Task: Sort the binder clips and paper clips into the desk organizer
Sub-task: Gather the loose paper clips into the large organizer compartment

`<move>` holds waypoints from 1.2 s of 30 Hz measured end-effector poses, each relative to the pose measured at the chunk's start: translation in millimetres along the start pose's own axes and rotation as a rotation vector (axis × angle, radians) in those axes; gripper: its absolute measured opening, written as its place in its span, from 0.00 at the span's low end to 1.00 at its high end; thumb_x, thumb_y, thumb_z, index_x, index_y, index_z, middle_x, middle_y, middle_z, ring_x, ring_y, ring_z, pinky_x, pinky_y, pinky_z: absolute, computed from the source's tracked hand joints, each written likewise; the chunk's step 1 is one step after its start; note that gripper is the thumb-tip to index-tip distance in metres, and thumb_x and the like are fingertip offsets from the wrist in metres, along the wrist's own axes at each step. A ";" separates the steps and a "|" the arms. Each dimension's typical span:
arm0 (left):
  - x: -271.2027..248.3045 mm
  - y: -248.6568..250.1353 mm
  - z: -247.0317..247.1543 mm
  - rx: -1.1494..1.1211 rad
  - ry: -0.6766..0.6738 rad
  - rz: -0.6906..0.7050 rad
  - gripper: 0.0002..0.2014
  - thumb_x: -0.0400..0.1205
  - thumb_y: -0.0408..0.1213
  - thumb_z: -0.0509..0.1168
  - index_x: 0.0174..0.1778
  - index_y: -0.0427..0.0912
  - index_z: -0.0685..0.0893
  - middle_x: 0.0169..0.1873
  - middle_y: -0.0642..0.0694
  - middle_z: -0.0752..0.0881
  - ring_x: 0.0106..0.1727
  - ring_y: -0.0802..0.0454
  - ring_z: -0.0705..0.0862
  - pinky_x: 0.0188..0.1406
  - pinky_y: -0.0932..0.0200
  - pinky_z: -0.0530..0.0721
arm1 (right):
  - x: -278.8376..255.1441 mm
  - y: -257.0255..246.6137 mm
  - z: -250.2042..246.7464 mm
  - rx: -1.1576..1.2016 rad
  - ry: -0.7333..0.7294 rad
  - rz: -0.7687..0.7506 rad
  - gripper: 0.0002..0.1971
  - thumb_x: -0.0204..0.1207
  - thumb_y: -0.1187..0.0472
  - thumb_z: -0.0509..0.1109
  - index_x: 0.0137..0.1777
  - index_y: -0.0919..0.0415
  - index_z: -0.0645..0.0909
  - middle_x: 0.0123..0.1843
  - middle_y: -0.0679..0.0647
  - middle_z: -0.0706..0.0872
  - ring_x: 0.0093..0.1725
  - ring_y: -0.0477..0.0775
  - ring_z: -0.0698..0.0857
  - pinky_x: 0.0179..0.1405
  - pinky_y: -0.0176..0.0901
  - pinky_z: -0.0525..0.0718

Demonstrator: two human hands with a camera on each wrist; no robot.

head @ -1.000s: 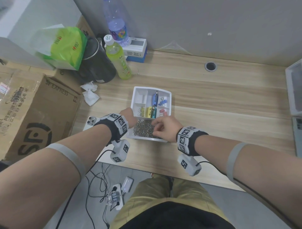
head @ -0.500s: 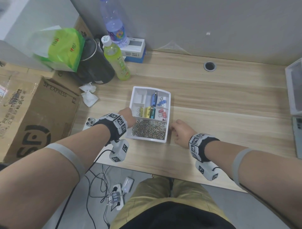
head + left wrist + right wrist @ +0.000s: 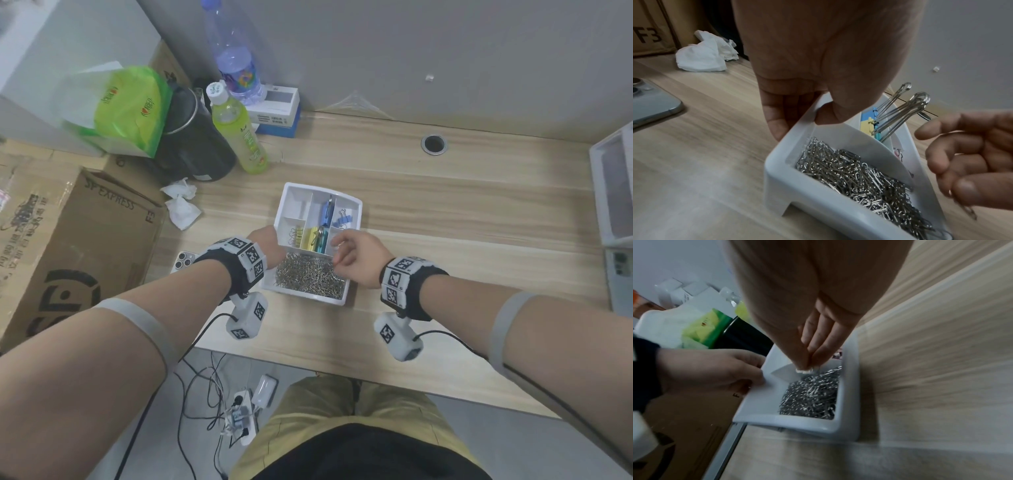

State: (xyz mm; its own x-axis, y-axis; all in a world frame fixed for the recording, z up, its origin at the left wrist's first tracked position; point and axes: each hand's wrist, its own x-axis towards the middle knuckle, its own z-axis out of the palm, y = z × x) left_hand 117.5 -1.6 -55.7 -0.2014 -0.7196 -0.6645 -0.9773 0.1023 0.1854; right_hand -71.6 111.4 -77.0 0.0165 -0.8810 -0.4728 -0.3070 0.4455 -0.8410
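Observation:
The white desk organizer (image 3: 310,298) stands mid-desk. Its front compartment holds a heap of silver paper clips (image 3: 306,278). Blue binder clips (image 3: 342,219) and yellow and teal binder clips (image 3: 315,237) sit in the rear compartments. My left hand (image 3: 268,240) grips the organizer's left wall (image 3: 797,138), thumb inside and fingers outside. My right hand (image 3: 338,256) hovers over the right part of the paper clip heap. Its fingertips (image 3: 807,367) are bunched together and pinch a few paper clips (image 3: 970,211). The compartment under my right hand is mostly hidden.
A phone (image 3: 183,261) lies on the desk just left of my left wrist, and crumpled tissue (image 3: 180,205) behind it. A green bottle (image 3: 239,133), a black pot (image 3: 195,144) and a cardboard box (image 3: 68,240) crowd the left. A white bin (image 3: 613,192) stands at the right edge.
My right hand left the paper clip compartment, went to the desk right of the organizer, and came back over the compartment pinching clips. My left hand kept its hold on the organizer.

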 end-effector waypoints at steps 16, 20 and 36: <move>32.8 36.4 -13.8 -0.056 0.042 0.254 0.06 0.73 0.39 0.69 0.44 0.45 0.88 0.31 0.51 0.83 0.34 0.49 0.82 0.29 0.62 0.77 | 21.4 27.5 -93.3 -0.479 0.442 0.071 0.24 0.80 0.51 0.67 0.74 0.59 0.72 0.70 0.56 0.71 0.53 0.59 0.84 0.57 0.44 0.78; 45.5 53.9 -21.4 -0.039 0.056 0.321 0.07 0.75 0.37 0.68 0.45 0.47 0.89 0.27 0.55 0.76 0.28 0.56 0.75 0.26 0.63 0.71 | 31.6 26.6 -121.2 -0.627 0.313 0.206 0.21 0.82 0.46 0.59 0.67 0.59 0.78 0.66 0.59 0.77 0.54 0.65 0.83 0.58 0.50 0.81; 104.6 90.0 -64.0 -0.166 0.382 0.131 0.22 0.80 0.47 0.65 0.60 0.33 0.72 0.54 0.37 0.81 0.50 0.40 0.82 0.48 0.50 0.82 | 76.4 12.0 -172.6 -0.672 0.346 0.361 0.21 0.85 0.53 0.51 0.42 0.66 0.79 0.41 0.64 0.83 0.37 0.63 0.81 0.37 0.44 0.77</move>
State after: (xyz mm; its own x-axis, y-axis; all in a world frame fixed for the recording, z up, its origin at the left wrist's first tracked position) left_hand 12.6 -111.5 -62.2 -0.2537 -0.9135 -0.3179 -0.9151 0.1203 0.3848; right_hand -238.3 22.1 -77.8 -0.4514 -0.7503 -0.4831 -0.7409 0.6168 -0.2657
